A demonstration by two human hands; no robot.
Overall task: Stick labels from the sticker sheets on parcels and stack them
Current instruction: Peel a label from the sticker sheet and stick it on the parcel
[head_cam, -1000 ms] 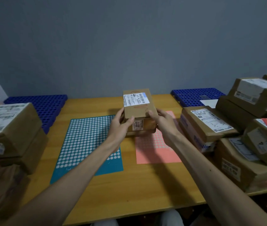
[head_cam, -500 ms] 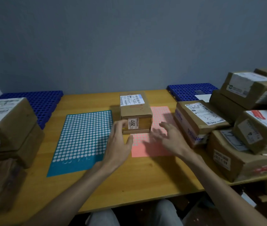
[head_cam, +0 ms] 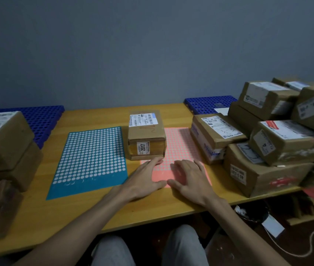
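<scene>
Parcel [head_cam: 146, 137] on pink sheet [head_cam: 181, 143] corner — left hand [head_cam: 144, 181] just beside.

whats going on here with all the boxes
A person seated at a wooden table is labelling parcels. One small cardboard parcel stands mid-table, beside the blue sticker sheet and partly on the pink sticker sheet. The left hand and right hand are both open, flat over the pink sheet just in front of the parcel, holding nothing. More parcels are piled on the right and stacked on the left.
</scene>
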